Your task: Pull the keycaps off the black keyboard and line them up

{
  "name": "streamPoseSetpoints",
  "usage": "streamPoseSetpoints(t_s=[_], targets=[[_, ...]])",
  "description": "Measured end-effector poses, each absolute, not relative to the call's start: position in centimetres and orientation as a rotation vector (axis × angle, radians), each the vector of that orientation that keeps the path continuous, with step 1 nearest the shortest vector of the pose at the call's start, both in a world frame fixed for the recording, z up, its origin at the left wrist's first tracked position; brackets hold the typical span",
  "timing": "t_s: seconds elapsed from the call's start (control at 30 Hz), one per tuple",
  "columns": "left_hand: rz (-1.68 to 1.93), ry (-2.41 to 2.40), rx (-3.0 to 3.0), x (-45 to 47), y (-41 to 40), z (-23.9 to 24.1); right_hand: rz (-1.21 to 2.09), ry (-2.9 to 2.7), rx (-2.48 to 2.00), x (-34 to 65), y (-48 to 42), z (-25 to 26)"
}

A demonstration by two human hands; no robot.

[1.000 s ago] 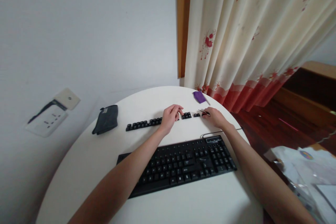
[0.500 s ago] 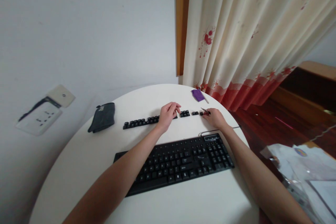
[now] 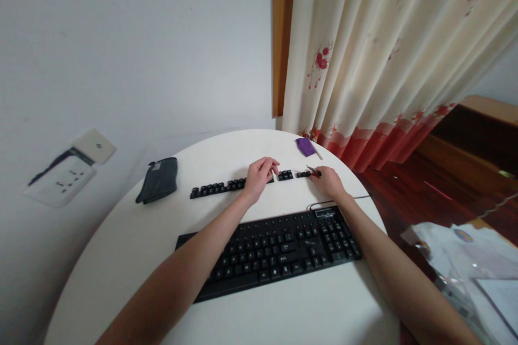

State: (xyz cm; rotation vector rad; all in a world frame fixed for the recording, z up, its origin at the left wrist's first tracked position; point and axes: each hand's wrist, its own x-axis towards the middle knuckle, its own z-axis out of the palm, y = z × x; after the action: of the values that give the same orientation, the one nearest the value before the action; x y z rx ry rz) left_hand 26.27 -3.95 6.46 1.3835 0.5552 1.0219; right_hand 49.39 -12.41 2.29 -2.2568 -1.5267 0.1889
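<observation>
Several loose black keycaps (image 3: 210,189) lie in a broken row across the white table, beyond a black keyboard (image 3: 283,250). My left hand (image 3: 259,177) hovers or rests over the middle of this row, partly covering it; its fingers are loosely bent and apart, with nothing seen in them. Beside the short right-hand group of keycaps (image 3: 301,174) is my right hand (image 3: 327,181), closed on a slim pointed metal tool (image 3: 311,169). The tool's tip points up and left, and its kind is too small to make out. My right fingertips hide the end of the row.
A dark zip pouch (image 3: 159,179) lies at the left of the round table (image 3: 105,269). Toward the far edge is a purple piece with a pale stick (image 3: 306,146). A cable (image 3: 343,200) runs off the right edge. Plastic-wrapped items (image 3: 465,259) sit at the lower right.
My right hand has shifted slightly left with the tool. The small gap between the last keycap and its neighbours has closed. My left hand has stayed in place.
</observation>
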Motion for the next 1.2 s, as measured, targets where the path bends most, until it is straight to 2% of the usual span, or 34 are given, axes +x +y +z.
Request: streamPoseSetpoints(t_s=[0.27,0.47,0.6,0.73,0.93,1.2], targets=[[1.018,0.561,1.388,26.2,-3.9,6.5,0.188,-1.508,-2.153,49.5,-12.9,2.7],[1.023,0.577,1.393,26.2,-4.0,6.4,0.069,-1.318,-2.009,51.3,-15.2,5.7],[1.02,0.58,1.414,26.2,-4.0,6.3,0.017,-1.137,-1.755,51.1,-18.7,7.1],[1.018,0.585,1.432,26.2,-3.9,6.2,0.189,-1.106,-1.776,49.5,-22.5,6.4],[1.022,0.596,1.446,26.3,-3.8,6.1,0.183,-1.111,-1.875,48.7,-26.4,4.9],[1.038,0.606,1.428,26.3,-3.8,6.1,0.23,-1.143,-1.904,47.9,-27.0,4.3]])
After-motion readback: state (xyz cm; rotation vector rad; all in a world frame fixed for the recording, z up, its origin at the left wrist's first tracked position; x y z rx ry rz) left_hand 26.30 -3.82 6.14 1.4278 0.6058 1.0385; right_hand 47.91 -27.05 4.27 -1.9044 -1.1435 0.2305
